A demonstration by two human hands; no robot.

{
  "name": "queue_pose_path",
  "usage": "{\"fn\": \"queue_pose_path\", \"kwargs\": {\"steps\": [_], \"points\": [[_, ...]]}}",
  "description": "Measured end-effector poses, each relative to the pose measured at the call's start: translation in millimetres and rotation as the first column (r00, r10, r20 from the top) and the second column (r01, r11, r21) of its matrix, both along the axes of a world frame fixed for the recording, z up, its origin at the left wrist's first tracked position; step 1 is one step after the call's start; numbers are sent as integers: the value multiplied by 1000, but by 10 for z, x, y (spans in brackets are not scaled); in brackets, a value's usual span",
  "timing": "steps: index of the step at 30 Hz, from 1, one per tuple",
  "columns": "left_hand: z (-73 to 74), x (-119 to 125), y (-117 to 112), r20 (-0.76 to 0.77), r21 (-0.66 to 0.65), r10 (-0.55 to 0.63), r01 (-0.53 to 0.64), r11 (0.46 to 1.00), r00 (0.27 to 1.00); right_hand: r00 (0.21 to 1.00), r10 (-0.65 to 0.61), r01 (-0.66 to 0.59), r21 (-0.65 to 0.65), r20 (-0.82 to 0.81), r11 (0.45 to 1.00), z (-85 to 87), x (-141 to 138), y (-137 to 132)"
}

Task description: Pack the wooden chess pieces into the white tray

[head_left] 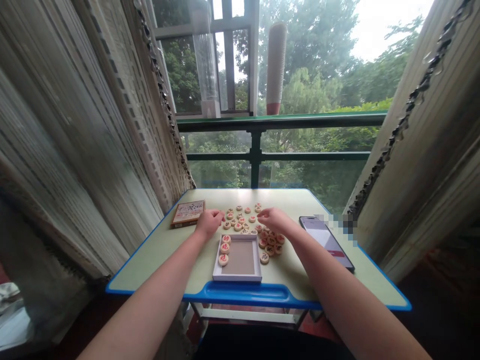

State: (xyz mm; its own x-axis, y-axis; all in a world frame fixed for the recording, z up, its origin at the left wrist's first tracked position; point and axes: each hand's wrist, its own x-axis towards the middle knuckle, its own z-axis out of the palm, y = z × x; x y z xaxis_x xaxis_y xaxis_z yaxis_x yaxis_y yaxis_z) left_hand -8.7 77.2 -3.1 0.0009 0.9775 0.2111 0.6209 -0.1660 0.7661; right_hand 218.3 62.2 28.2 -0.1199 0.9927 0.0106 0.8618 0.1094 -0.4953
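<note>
Round wooden Chinese chess pieces [242, 220] with red or dark characters lie scattered on the table between my hands. My left hand [210, 221] is closed at the left edge of the spread, its fingertips by the outermost pieces. Across from it, my right hand [275, 219] has its fingers bent together beside the pieces; whether either hand holds one is hidden. Below, a shallow white box tray [258, 257] has three red-marked pieces [225, 248] in a column along its left side. More pieces [270, 241] are heaped right of the tray, partly under my right wrist.
A decorated box lid [188, 212] lies at the table's left. A phone [326, 242] rests on the right, beside my right forearm. The pale table [161, 260] has a blue rim with a front groove. Behind it stand a green railing [300, 120] and window, with curtains on both sides.
</note>
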Motion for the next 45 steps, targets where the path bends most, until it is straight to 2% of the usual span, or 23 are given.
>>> {"fn": "queue_pose_path", "kwargs": {"steps": [3,5,8,11,15,17,21,26,29,31,33,37,42,45], "points": [[181,102,112,-118,16,-254,257,966,960,985,111,-136,192,133,972,-82,-8,57],[217,131,172,-258,118,-283,321,940,924,959,174,-222,212,222,952,-143,-1,105],[143,95,242,-356,198,-326,411,890,876,951,145,-200,187,271,962,-161,31,155],[48,11,292,-349,237,-307,400,885,885,958,95,-142,160,272,977,-113,34,148],[5,-75,315,-404,78,-401,468,880,822,975,40,-74,147,219,986,-106,-22,111],[-7,-96,315,-380,24,-419,462,887,824,984,8,-35,147,180,989,-141,-45,117],[-39,-111,326,-303,30,-360,387,922,882,992,19,-43,186,128,982,-223,-71,172],[-51,-117,364,-299,88,-230,267,960,926,975,93,-127,164,200,978,-222,-59,203],[-43,-135,384,-305,85,-158,192,978,939,959,70,-124,185,276,975,-154,-8,175],[-33,-147,384,-357,90,-160,205,975,920,933,38,-99,153,357,983,-109,22,145],[-19,-146,370,-423,101,-203,268,958,883,911,29,-71,87,410,994,-82,35,118],[26,-100,300,-486,110,-216,305,946,847,921,29,-33,3,388,999,-79,20,102],[87,-65,204,-388,60,-253,298,953,886,953,44,-41,-16,299,999,-115,0,128],[84,-88,203,-319,29,-281,306,952,905,975,15,-24,36,223,999,-122,-22,129]]}}
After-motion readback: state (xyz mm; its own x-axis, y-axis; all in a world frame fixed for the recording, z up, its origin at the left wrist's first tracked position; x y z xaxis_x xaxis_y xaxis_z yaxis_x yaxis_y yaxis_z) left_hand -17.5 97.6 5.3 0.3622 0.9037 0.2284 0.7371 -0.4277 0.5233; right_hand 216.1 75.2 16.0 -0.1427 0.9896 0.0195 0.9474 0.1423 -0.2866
